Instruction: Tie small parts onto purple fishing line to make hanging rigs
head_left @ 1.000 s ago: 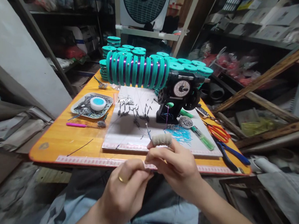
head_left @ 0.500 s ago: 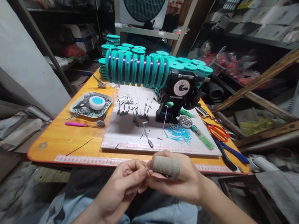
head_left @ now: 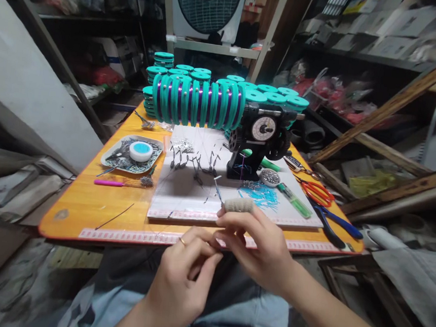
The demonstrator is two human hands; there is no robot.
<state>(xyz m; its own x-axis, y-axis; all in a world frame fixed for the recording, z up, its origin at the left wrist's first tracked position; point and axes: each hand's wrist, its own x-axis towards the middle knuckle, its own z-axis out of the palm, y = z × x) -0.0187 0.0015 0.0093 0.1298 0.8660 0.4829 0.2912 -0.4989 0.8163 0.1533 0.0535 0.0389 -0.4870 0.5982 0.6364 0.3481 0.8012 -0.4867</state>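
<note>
My left hand (head_left: 183,270) is in front of the table's near edge, its fingers curled into a pinch and a ring on one of them. Its fingertips meet those of my right hand (head_left: 259,243), whose thumb and fingers are also pinched. Whatever lies between them is too small to make out. A grey wrap (head_left: 238,205) covers my right index finger. Just beyond that finger, a small rig piece (head_left: 218,188) with a pale tip stands over the white board (head_left: 184,204). A purple thread (head_left: 242,168) runs down from the black winding machine (head_left: 255,146) toward my right hand.
Turquoise spools (head_left: 198,101) line the machine's shaft, with several more stacked behind. To the left are a tray (head_left: 106,160) of small parts and a pink-handled tool (head_left: 108,183). Blue pliers (head_left: 337,222), orange-handled scissors (head_left: 318,192) and blue sleeves (head_left: 263,197) lie right.
My right hand has turned, its wrapped index finger rising away over the board's edge. The small rig piece has shifted and stands more upright. My left hand has rolled, showing its back.
</note>
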